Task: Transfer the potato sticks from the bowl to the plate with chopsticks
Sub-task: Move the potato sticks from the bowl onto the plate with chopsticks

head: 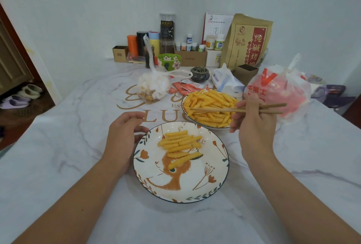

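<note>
**Chopsticks over the bowl, a small heap on the plate**

The right hand [252,118] grips a pair of wooden chopsticks [234,109], fingers curled round their middle. The sticks lie nearly level, tips pointing left over the bowl [184,101] and reaching into the pile of potato sticks [211,105] that fills it. Whether the tips hold a stick cannot be told.

The left hand [123,136] rests at the left rim of the plate [218,167], fingers loosely curled, thumb and fingertips touching the edge. The plate sits nearest the person, just in front of the bowl, its rim almost meeting the bowl's. It has leaf and flower patterns, and a small heap of potato sticks [179,142] lies on its far half, one stick lying apart, nearer the middle.

Both dishes stand on a white marbled table [58,165]. Behind the bowl sit a tied clear bag [153,87], a red and white plastic bag [281,91] and a tissue pack [226,81].
</note>
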`<move>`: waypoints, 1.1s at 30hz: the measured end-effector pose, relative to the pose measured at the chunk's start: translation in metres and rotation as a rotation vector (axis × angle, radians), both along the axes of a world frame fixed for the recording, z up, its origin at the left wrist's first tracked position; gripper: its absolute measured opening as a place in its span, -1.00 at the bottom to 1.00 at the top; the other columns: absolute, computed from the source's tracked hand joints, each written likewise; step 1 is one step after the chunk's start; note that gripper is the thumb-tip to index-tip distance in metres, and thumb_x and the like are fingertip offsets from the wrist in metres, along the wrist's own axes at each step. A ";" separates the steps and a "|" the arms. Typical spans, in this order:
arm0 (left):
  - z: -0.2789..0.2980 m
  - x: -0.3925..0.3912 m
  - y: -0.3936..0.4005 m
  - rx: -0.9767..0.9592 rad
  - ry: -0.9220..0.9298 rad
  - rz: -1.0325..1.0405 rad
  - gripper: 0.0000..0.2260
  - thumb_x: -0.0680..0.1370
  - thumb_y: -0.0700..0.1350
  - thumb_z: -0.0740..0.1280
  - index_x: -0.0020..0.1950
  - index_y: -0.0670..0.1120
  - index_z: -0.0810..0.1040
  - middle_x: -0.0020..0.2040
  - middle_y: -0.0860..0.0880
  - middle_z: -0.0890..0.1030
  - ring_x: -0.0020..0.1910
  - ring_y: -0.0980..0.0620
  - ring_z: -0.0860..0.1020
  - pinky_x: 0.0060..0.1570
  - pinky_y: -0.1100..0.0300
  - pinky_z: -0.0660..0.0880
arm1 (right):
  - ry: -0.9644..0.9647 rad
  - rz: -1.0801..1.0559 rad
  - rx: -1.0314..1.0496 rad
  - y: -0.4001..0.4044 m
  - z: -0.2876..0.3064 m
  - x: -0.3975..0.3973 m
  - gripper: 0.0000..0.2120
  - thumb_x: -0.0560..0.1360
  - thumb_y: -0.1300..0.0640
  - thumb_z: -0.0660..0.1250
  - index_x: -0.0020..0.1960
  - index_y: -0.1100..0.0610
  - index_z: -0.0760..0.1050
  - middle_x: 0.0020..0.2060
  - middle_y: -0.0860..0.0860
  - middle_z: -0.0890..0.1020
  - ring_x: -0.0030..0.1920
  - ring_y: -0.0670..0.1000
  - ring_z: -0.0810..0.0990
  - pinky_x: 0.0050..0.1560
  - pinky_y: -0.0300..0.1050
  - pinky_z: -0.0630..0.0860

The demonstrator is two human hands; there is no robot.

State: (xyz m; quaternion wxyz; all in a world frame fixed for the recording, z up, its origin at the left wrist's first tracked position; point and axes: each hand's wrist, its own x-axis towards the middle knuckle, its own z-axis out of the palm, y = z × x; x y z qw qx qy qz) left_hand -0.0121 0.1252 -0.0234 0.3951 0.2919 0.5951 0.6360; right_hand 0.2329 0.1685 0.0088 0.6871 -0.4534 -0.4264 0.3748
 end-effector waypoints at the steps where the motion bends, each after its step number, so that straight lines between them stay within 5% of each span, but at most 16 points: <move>1: 0.000 0.000 0.000 0.005 -0.001 -0.001 -0.78 0.64 -0.25 0.24 0.04 -0.10 0.69 -0.20 -0.10 0.65 -0.22 -0.08 0.62 -0.18 0.06 0.56 | 0.013 -0.014 -0.018 0.001 0.000 0.002 -0.60 0.71 0.05 0.16 -0.21 0.21 0.54 -0.52 0.06 0.49 -0.57 0.03 0.42 -0.57 -0.18 0.38; 6: -0.002 -0.001 0.000 0.018 0.007 -0.002 -0.78 0.63 -0.26 0.25 0.02 -0.09 0.69 -0.29 -0.01 0.66 -0.22 -0.06 0.63 -0.16 0.04 0.56 | 0.147 -0.036 -0.038 0.000 0.010 0.015 -0.65 0.64 0.20 0.15 -0.28 0.20 0.51 -0.56 0.06 0.46 -0.59 0.03 0.35 -0.54 -0.18 0.31; 10: -0.001 -0.001 0.000 0.036 -0.007 -0.003 -0.78 0.63 -0.27 0.25 0.00 -0.10 0.69 -0.32 0.05 0.66 -0.20 -0.07 0.63 -0.12 0.02 0.54 | 0.207 0.204 -0.067 -0.012 0.020 0.018 -0.62 0.65 0.19 0.16 -0.32 0.19 0.50 -0.54 0.08 0.41 -0.56 0.04 0.30 -0.55 -0.20 0.22; 17: -0.001 -0.001 0.000 0.029 -0.005 0.001 -0.77 0.63 -0.26 0.24 -0.01 -0.08 0.70 -0.32 0.07 0.67 -0.16 -0.08 0.64 -0.06 -0.02 0.57 | -0.136 0.480 -0.031 -0.036 0.014 -0.004 -0.48 0.69 0.17 0.15 -0.42 0.08 0.57 -0.57 0.11 0.43 -0.61 0.05 0.29 -0.57 -0.28 0.19; 25: -0.002 -0.001 0.000 0.019 0.017 -0.008 -0.78 0.62 -0.26 0.25 0.02 -0.12 0.69 -0.31 0.03 0.66 -0.22 -0.04 0.63 -0.12 0.03 0.57 | 0.053 0.117 0.037 -0.020 0.025 0.021 -0.56 0.68 0.15 0.19 -0.35 0.10 0.54 -0.53 0.02 0.43 -0.55 -0.03 0.32 -0.55 -0.23 0.16; 29: -0.002 0.001 0.000 -0.012 0.086 -0.031 -0.78 0.62 -0.26 0.25 0.04 -0.09 0.69 -0.18 -0.12 0.65 -0.23 -0.06 0.62 -0.19 0.09 0.56 | -0.100 -0.103 0.126 -0.011 0.013 0.037 -0.62 0.70 0.06 0.21 -0.26 0.02 0.58 -0.47 -0.07 0.54 -0.44 -0.05 0.45 -0.47 -0.27 0.36; 33: -0.001 0.001 -0.001 -0.022 0.096 -0.040 -0.78 0.63 -0.25 0.24 0.03 -0.07 0.69 -0.15 -0.17 0.65 -0.21 -0.10 0.63 -0.18 0.07 0.56 | -0.223 -0.014 0.199 -0.007 0.004 0.042 -0.65 0.68 0.01 0.20 -0.20 0.01 0.62 -0.43 -0.08 0.56 -0.42 -0.03 0.46 -0.44 -0.24 0.38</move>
